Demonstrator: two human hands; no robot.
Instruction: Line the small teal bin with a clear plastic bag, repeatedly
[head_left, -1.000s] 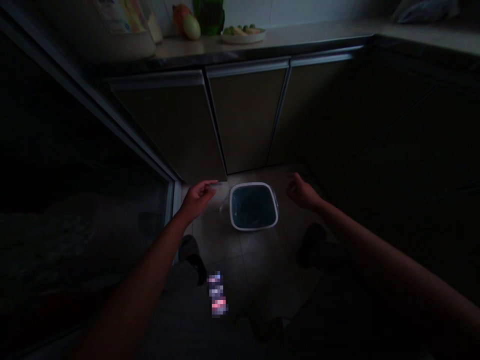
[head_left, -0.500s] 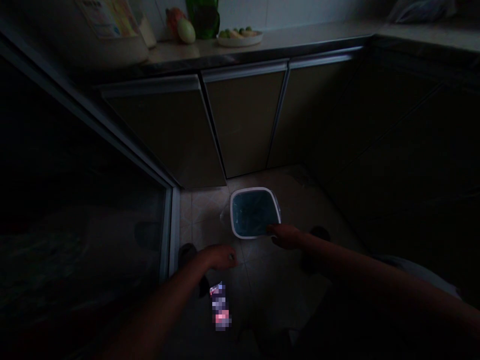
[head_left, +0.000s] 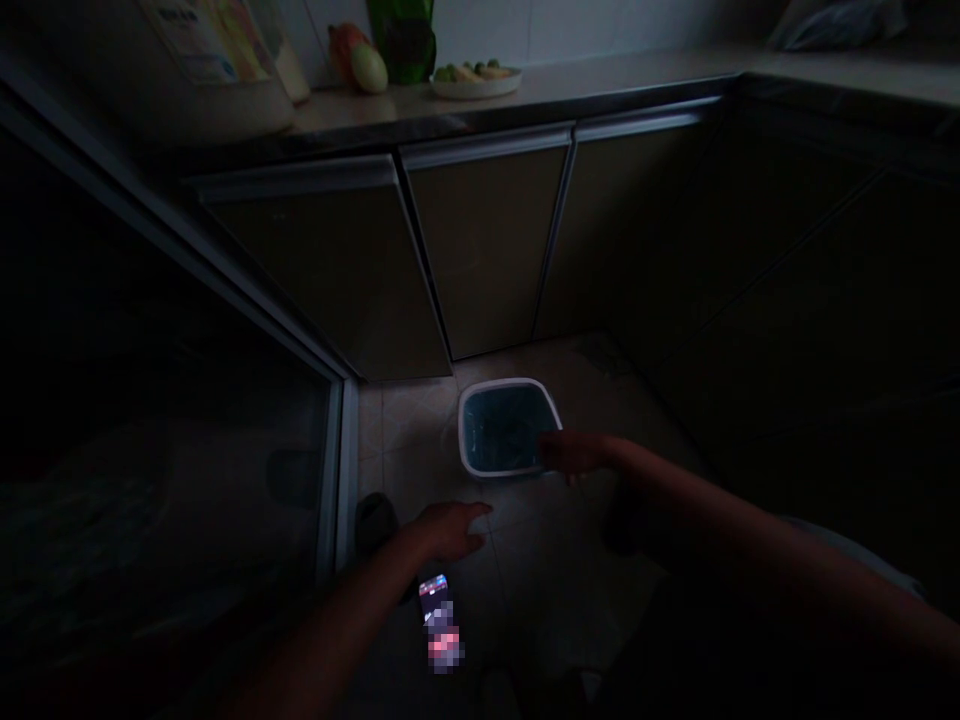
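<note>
On the tiled floor stands a bin [head_left: 471,462] with a pale rim and a blue-green liner inside. My right hand [head_left: 581,453] is at the bin's right front edge, its fingertips over the rim; dimness hides whether they pinch the liner. In front of the bin, my left hand [head_left: 452,530] hovers above the floor with thumb and fingers apart, holding nothing. Below that hand lies a phone [head_left: 435,605] with a lit screen, partly pixelated.
Cabinet doors [head_left: 491,250] rise behind the bin. The counter [head_left: 600,72] bears a plate of food [head_left: 476,88], a pale round vegetable [head_left: 369,68] and a large container [head_left: 217,90]. A framed glass door [head_left: 345,470] is at the left.
My left hand has opened from a closed shape, its fingers now stretched to the right. My right hand has moved slightly up and right at the rim.
</note>
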